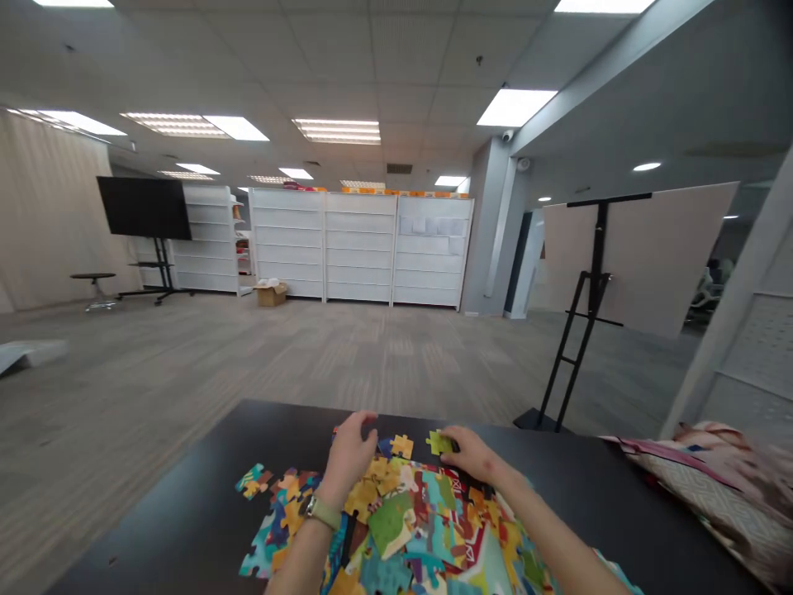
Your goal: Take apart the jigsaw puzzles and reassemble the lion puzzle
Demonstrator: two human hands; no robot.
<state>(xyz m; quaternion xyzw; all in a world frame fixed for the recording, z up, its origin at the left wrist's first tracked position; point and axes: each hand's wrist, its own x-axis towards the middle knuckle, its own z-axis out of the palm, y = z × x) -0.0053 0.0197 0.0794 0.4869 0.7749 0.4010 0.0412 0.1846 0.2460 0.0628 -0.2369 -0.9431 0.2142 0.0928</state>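
Observation:
A green-yellow puzzle piece (437, 443) lies at the far side of the dark table, under the fingertips of my right hand (469, 454), which grip its right edge. My left hand (353, 454) hovers over the puzzle pieces with fingers bent and the thumb apart; nothing shows in it. Between the two hands lies an orange-yellow puzzle piece (402, 446), with a dark blue piece (385, 448) beside it. Nearer to me spreads a heap of colourful puzzle pieces (427, 529), some overlapping. My forearms hide part of it. A joined section (269, 537) sits left of my left wrist.
A few pieces (253, 481) lie apart on the left of the black table (186, 504). Patterned cloth (700, 504) is bunched at the right edge. Beyond stand a board on a black stand (582, 330), white shelves (359, 248), a cardboard box (271, 294) and a screen (145, 208).

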